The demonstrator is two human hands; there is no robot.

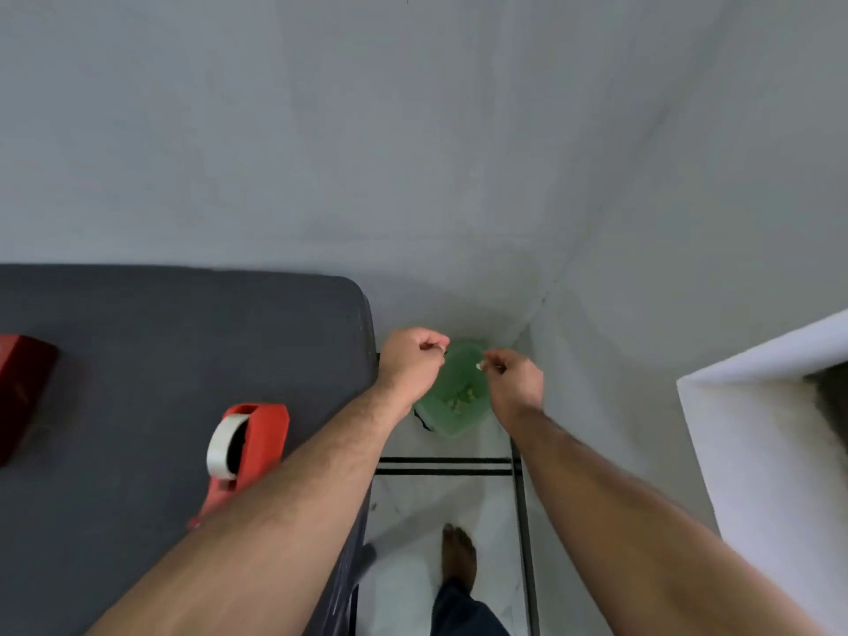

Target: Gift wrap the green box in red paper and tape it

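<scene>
**Both hands over green bin, off the table edge**

Both arms reach fwd past the right end of the dark table (137, 342). Left hand (413, 360) is curled nearly closed, thumb & forefinger pinched together; what it pinches is too small to tell. Right hand (516, 383) is likewise curled, fingertips pinching a small white scrap (480, 366). The two hands sit near each other w/ a gap between, both above a green bin (456, 406) on the floor by the wall corner. Bits of something lie in the bin bottom; can't tell what.

Wrapped box (20, 392), red paper on it, lies on the table at the far left, partly cut off by the frame edge, well apart from the hands. Red tape dispenser (248, 456) w/ a whitish roll lies on the table nearer, just beside the left forearm.

Black frame bars (445, 465) run below the table end. A bare foot (458, 557) stands on the pale floor.
</scene>
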